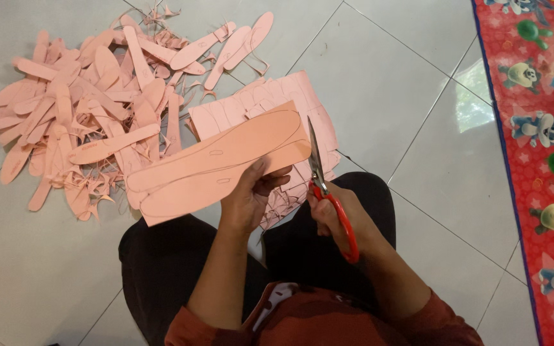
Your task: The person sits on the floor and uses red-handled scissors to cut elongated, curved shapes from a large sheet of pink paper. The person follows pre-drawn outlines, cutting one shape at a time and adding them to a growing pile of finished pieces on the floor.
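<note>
Centrally, the left hand point(246, 198) is clamped on the lower edge of a pink sheet point(219, 160) marked with two insole outlines, thumb on top, holding it above the lap. The right hand point(341, 214) is closed around the red handles of one pair of scissors point(320, 176) — its blades point upward, just beside the sheet's right edge. Beneath the sheet lies a stack of uncut pink sheets point(290, 96) on the tiled floor point(418, 160); its count cannot be told. Further left, a loose pile of cut insoles point(78, 122) mixed with thin offcuts spreads over the floor — too many to count. At the far right, one red patterned mat point(540, 128) borders the tiles.
</note>
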